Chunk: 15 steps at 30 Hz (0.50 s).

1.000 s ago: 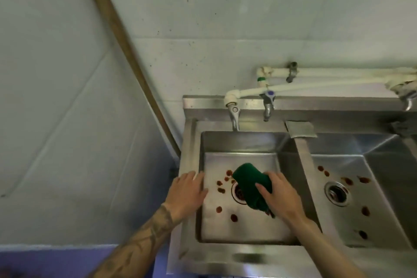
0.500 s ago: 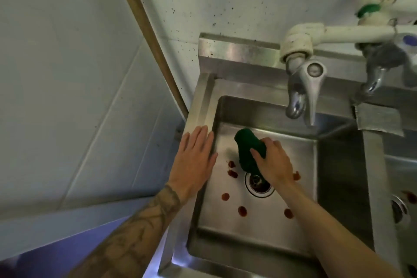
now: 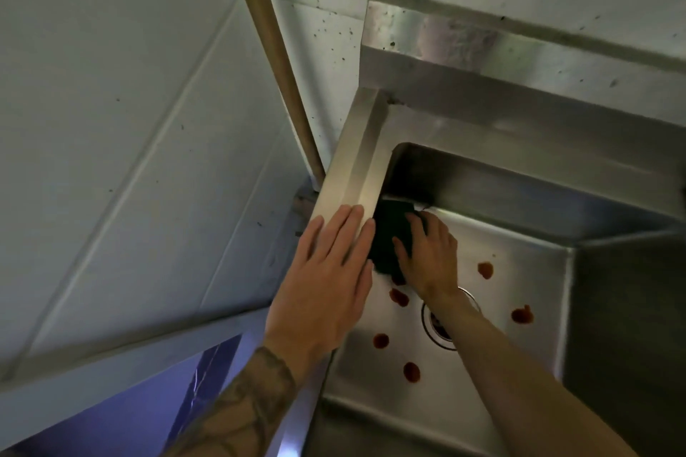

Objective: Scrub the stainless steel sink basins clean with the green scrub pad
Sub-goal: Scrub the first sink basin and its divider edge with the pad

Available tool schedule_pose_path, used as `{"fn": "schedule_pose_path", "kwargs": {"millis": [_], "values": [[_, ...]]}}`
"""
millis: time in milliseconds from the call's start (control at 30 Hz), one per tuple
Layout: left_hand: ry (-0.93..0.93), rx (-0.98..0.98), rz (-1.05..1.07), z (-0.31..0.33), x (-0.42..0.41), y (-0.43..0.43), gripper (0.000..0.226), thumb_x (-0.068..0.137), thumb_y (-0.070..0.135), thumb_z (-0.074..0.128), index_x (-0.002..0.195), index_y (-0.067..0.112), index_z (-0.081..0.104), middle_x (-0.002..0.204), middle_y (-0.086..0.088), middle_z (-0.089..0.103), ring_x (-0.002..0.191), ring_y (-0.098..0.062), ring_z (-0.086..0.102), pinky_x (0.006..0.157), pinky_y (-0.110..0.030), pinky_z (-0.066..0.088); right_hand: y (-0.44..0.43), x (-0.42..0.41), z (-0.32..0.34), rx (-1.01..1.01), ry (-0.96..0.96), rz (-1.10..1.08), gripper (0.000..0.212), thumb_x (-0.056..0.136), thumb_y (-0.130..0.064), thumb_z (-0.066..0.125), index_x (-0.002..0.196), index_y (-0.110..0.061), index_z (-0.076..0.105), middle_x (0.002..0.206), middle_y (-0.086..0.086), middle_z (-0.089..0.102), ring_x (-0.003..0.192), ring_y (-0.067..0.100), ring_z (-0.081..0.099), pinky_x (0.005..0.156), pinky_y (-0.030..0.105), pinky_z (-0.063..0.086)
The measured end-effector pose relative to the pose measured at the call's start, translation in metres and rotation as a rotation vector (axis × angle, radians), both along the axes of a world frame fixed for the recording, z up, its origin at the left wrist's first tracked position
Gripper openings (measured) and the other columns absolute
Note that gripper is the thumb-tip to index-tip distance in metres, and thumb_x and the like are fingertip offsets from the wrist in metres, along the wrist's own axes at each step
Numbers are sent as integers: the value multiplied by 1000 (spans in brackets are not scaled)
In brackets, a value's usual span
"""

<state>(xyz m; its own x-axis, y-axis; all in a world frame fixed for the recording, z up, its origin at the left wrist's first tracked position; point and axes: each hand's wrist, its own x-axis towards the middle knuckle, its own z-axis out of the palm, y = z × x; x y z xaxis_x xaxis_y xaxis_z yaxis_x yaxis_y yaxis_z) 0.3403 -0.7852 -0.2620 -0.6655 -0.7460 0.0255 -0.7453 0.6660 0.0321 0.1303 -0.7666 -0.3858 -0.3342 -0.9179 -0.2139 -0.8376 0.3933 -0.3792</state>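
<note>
**Pad driven into the far-left corner, spots waiting behind**

The pale wall fills the left of the view, with a wooden pole leaning across it down to the sink's corner. The view has closed in: the taps seen half a second ago are out of frame, and only the left basin of the stainless steel sink shows.

The left grip lies flat on the sink's left rim, fingers straight and released, holding nothing; it looks like a brace. The right grip is clenched over the green scrub pad, fingers curled across its top, pressing it down.

And there's the move. Half a second ago the pad sat on the basin floor just beyond the drain; now it has travelled up and left, and it is jammed where the floor meets the left wall, just short of the back corner.

What that means: the scrubbing appears to be starting at the edges, not on the mess. Red-brown spots are scattered around the drain, one just behind the pad's near edge, the rest well apart from it. Judging by those, this basin is early in its clean, and the second basin is out of sight.
</note>
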Motion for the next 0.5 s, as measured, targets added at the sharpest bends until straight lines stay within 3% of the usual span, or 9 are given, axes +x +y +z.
{"fn": "schedule_pose_path", "kwargs": {"millis": [133,233,433,500], "values": [[19,-20,0,-6,1,-1,56,111,38,31,157,9,46,163,-17,46,153,-34,42,119,-57,43,-13,-1,-30,-19,95,138,61,101,-59,50,150,-22,47,151,12,47,137,34,45,116,50,38],[40,-36,-12,-6,1,-1,56,110,37,33,155,8,49,161,-17,48,152,-34,44,119,-58,43,-11,-4,-46,9,122,168,59,104,-58,43,151,-22,46,152,12,48,137,35,47,116,51,39],[33,4,-3,-2,1,0,58,111,37,30,160,7,41,166,-17,40,157,-33,35,124,-57,37,26,-8,-58,-55,137,-321,51,107,-43,46,152,-17,45,154,14,46,141,36,43,120,54,35],[47,8,-4,-3,1,0,58,111,37,30,159,6,42,165,-18,42,156,-34,36,124,-58,36,23,3,-60,-74,143,-363,53,108,-46,42,153,-18,44,155,14,46,141,35,44,119,53,36]]}}
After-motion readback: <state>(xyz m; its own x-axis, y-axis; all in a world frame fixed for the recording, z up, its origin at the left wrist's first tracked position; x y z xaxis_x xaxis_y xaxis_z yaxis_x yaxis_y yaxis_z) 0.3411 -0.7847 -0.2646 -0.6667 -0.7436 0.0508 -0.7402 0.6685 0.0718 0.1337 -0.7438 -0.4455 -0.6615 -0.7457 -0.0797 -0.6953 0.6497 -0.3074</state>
